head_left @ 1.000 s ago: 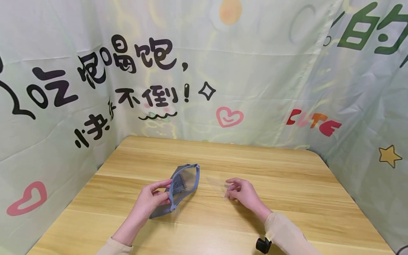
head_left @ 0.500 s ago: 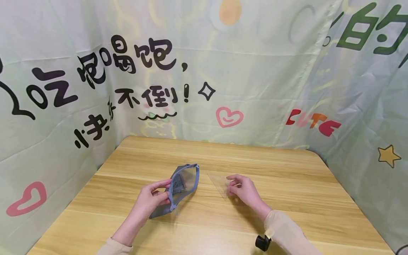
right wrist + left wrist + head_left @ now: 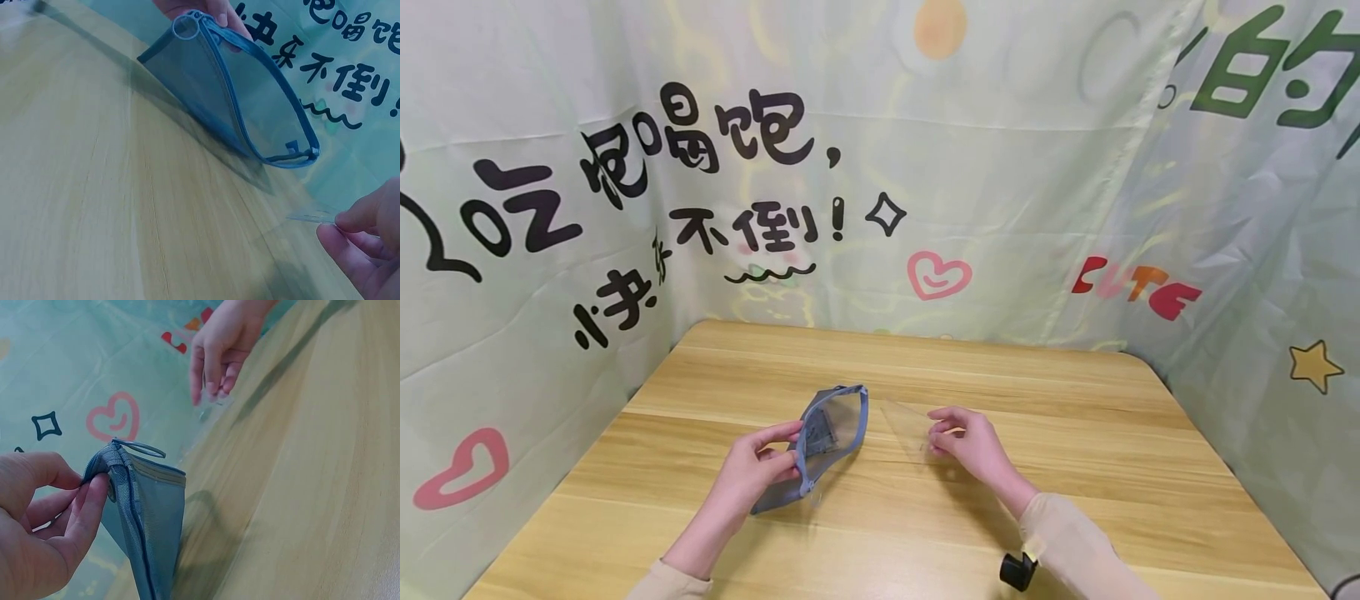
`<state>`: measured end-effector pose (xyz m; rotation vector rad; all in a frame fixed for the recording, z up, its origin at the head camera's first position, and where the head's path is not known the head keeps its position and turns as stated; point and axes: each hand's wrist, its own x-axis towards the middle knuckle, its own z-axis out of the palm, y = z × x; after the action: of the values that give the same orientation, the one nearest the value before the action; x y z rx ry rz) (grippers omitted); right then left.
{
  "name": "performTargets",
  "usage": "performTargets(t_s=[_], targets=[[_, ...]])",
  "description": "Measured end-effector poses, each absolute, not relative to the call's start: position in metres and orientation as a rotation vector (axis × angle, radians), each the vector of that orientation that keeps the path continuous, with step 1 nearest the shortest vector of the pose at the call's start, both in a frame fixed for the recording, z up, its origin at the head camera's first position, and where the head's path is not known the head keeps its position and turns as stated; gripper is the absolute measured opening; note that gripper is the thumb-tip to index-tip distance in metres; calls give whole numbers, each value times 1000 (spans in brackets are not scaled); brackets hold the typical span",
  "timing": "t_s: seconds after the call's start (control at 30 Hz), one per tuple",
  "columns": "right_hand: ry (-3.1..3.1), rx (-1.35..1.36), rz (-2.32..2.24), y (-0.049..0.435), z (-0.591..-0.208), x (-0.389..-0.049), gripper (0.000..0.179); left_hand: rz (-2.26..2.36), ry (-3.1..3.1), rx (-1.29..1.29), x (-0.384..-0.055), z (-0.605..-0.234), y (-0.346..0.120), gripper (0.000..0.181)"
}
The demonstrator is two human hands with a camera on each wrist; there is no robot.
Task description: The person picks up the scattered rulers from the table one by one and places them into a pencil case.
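Note:
In the head view my left hand (image 3: 756,467) pinches the near rim of a blue see-through zipper pouch (image 3: 847,417), whose mouth gapes toward the right. A darker patch with fine marks (image 3: 822,432) shows through it. Blue edging, a zipper and a pull ring (image 3: 185,27) stand out in the right wrist view. My right hand (image 3: 973,450) holds a clear triangular set square (image 3: 904,427) between thumb and fingers, one corner pointing at the pouch's mouth. Seen from the right wrist, the set square (image 3: 311,217) is nearly edge-on, a short gap from the pouch.
A light wood-grain table (image 3: 1075,417) lies under both hands. Printed cloth (image 3: 1000,192) hangs around its back and sides. On the right forearm's sleeve sits a small black device (image 3: 1018,572), near the table's front.
My right hand has shifted slightly up and left, bringing the set square nearer the pouch's mouth. The left hand and pouch have stayed nearly still.

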<state>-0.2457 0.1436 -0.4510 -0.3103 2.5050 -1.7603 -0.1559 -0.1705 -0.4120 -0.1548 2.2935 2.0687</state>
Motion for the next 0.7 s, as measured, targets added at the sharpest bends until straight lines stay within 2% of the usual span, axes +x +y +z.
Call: performTargets(t_s=[0.7], targets=[[2314,-347,-1823,135,-427,-233,36,2064,2293,-167,-157,-413,-167,49]])
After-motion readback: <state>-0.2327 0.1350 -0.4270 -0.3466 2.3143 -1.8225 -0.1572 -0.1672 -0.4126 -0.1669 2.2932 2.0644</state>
